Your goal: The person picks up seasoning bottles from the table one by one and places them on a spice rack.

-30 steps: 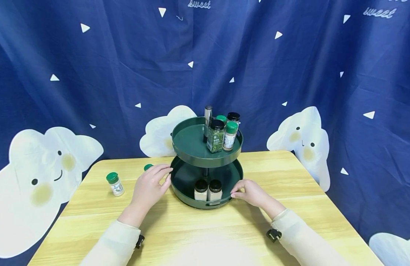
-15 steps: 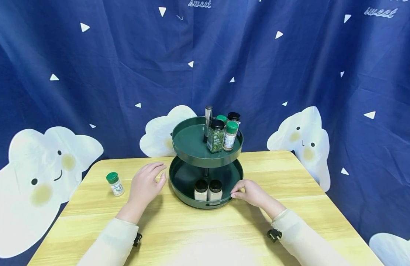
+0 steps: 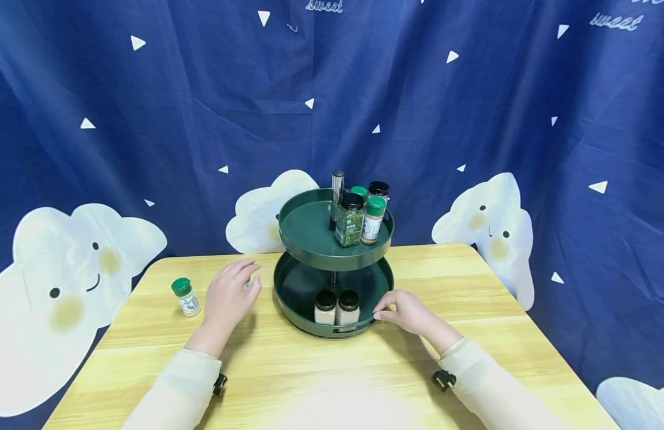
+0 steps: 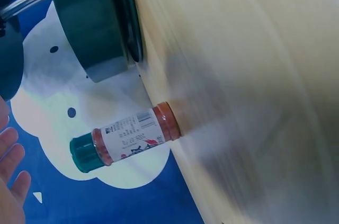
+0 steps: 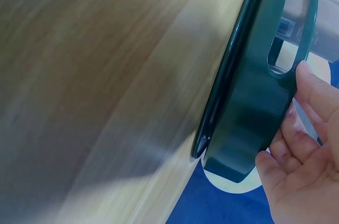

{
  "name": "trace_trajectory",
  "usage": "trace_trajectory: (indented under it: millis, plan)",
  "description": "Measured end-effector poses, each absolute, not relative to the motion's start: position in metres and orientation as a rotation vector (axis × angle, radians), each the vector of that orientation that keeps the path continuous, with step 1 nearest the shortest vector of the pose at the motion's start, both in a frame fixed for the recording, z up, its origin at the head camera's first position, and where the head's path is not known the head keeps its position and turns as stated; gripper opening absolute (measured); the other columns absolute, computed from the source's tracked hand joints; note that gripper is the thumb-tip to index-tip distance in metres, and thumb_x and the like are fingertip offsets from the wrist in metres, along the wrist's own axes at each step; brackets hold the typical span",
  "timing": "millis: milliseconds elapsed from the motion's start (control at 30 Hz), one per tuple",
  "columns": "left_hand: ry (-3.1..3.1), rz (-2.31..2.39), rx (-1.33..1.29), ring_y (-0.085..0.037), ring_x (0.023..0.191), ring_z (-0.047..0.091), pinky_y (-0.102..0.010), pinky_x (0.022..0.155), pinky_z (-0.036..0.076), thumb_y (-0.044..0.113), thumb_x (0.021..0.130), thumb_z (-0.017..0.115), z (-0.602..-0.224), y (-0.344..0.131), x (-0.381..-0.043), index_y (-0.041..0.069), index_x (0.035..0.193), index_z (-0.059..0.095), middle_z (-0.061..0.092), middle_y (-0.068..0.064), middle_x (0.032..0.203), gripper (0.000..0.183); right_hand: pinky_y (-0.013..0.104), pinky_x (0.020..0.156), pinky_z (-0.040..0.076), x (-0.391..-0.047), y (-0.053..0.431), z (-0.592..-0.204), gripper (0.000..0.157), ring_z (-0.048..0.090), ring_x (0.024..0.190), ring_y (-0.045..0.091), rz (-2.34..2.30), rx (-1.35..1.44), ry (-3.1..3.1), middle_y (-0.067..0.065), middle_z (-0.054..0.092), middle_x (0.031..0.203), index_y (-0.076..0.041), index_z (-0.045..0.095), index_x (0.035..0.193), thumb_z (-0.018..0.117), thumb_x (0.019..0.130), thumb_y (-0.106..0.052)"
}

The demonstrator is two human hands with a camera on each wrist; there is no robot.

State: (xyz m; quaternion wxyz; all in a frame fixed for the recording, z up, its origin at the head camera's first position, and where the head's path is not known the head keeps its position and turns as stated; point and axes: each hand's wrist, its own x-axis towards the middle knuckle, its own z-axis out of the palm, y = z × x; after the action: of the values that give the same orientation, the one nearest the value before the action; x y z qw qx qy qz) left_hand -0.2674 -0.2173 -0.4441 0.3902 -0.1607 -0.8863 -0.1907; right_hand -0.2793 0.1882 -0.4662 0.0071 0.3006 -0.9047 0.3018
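A dark green two-tier lazy Susan (image 3: 334, 260) stands on the table. My right hand (image 3: 404, 310) pinches the front right rim of its lower tray (image 3: 305, 325); in the right wrist view, the fingers (image 5: 288, 139) lie at the rim beside a handle slot. My left hand (image 3: 229, 295) is left of the trays, fingers loosely bent and holding nothing. A spice jar with a green cap, white label and reddish contents (image 4: 132, 134) stands upright near that hand, apart from the fingers (image 4: 8, 152); the hand mostly hides it in the head view.
Two black-capped jars (image 3: 337, 308) stand at the lower tray's front. The upper tray (image 3: 305, 224) carries a clear-and-silver cylinder (image 3: 337, 197), a black-capped green herb jar (image 3: 349, 224) and several other jars. Another green-capped jar (image 3: 186, 297) is at the table's left. A blue curtain (image 3: 202, 119) hangs behind.
My left hand has moved left, away from the lower tray's rim, and now covers the green-capped jar behind it. The right hand has stayed at the rim.
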Motion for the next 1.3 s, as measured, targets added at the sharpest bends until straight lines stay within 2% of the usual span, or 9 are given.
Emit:
trace_trajectory:
  millis: [500,733,1000,1300]
  plan:
    - [-2.320,-0.500,-0.305,-0.035,0.113,0.064,-0.052,0.098,0.049,0.010,0.087,0.067,-0.455,-0.225,-0.279,0.005,0.113,0.075,0.070,-0.011,0.121,0.028,0.044,0.087,0.056,-0.281,0.188,-0.470,0.004,0.067,0.088,0.015,0.956,0.947,-2.814,-0.009,0.071,0.088,-0.014,0.080,0.088,0.079,0.086,-0.018]
    - [-2.370,-0.495,-0.267,-0.037,0.116,0.062,-0.053,0.102,0.046,0.010,0.088,0.066,-0.460,-0.228,-0.282,0.004,0.115,0.074,0.069,-0.012,0.124,0.029,0.038,0.086,0.056,-0.281,0.188,-0.470,0.005,0.066,0.089,0.014,0.949,0.947,-2.815,-0.010,0.070,0.088,-0.015,0.080,0.088,0.079,0.086,-0.019]
    - [-2.393,-0.494,-0.257,-0.035,0.118,0.061,-0.053,0.103,0.046,0.010,0.089,0.066,-0.466,-0.231,-0.286,0.005,0.115,0.074,0.068,-0.012,0.126,0.028,0.045,0.086,0.056,-0.282,0.189,-0.470,0.005,0.067,0.089,0.016,0.963,0.963,-2.802,-0.008,0.071,0.088,-0.013,0.080,0.087,0.079,0.086,-0.018]
    - [-2.433,-0.507,-0.234,-0.035,0.120,0.060,-0.052,0.105,0.045,0.011,0.091,0.064,-0.471,-0.232,-0.291,0.006,0.117,0.073,0.067,-0.011,0.128,0.028,0.042,0.085,0.055,-0.282,0.190,-0.468,0.006,0.066,0.088,0.016,0.944,0.961,-2.804,-0.008,0.070,0.088,-0.013,0.079,0.087,0.079,0.086,-0.019]
